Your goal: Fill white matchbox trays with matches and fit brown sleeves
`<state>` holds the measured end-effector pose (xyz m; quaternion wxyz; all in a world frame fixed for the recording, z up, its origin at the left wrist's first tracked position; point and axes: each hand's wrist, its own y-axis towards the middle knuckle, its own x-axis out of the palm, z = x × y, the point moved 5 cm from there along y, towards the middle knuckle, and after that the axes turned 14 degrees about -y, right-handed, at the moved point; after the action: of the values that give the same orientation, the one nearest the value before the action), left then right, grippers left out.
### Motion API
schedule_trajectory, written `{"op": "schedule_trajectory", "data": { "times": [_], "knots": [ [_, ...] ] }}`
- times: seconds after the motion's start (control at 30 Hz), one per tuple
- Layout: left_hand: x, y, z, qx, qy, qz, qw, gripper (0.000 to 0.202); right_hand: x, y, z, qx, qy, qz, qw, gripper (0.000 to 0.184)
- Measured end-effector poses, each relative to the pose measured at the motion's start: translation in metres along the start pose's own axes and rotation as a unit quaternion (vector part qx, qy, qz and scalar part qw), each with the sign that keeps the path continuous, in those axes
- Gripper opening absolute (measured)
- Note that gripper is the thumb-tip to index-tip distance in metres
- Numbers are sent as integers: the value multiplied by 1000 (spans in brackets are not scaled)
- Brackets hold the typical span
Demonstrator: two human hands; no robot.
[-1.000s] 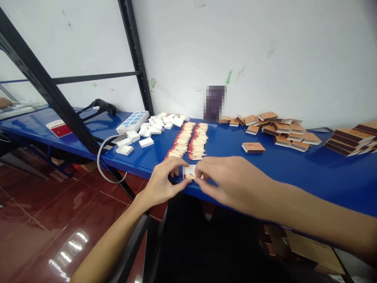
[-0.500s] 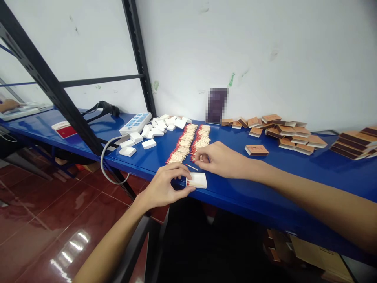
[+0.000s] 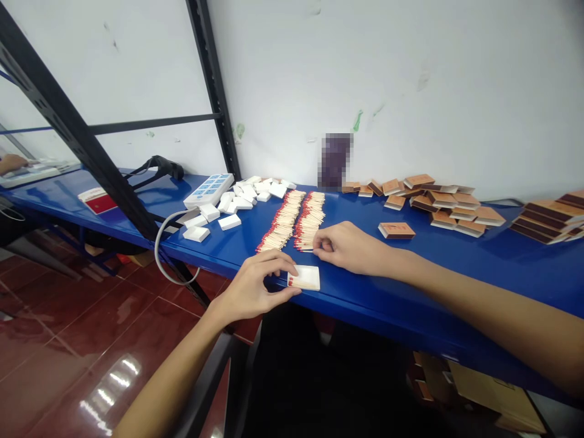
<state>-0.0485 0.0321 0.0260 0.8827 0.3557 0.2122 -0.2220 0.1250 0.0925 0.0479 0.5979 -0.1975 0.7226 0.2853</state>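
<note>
At the blue table's front edge, my left hand grips a small white matchbox tray between thumb and fingers. A few red-tipped matchsticks lie inside, along the tray's near side. My right hand is closed in a pinch at the near end of the right row of matches, its fingertips at the end of a matchstick. Left of that row runs a second row of matches, red heads to the left.
White matchbox trays are heaped beside a white panel with blue buttons. One orange matchbox sleeve lies right of my hand; more sleeves are piled behind it. A black shelf post rises at left, with a grey cable beside it.
The loose matchstick between my hands above the tray is gone from that spot. My right hand has shifted slightly right. My left hand still holds the tray in place.
</note>
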Motion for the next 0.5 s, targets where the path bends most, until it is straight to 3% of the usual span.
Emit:
{"op": "schedule_trajectory", "data": {
  "times": [0.3,0.5],
  "knots": [
    [0,-1,-2,-10,-21,14,1000,21,7,0,3,1,16,20,1000,18],
    [0,-1,-2,-20,-17,16,1000,21,9,-1,5,11,30,-17,999,19]
  ]
}}
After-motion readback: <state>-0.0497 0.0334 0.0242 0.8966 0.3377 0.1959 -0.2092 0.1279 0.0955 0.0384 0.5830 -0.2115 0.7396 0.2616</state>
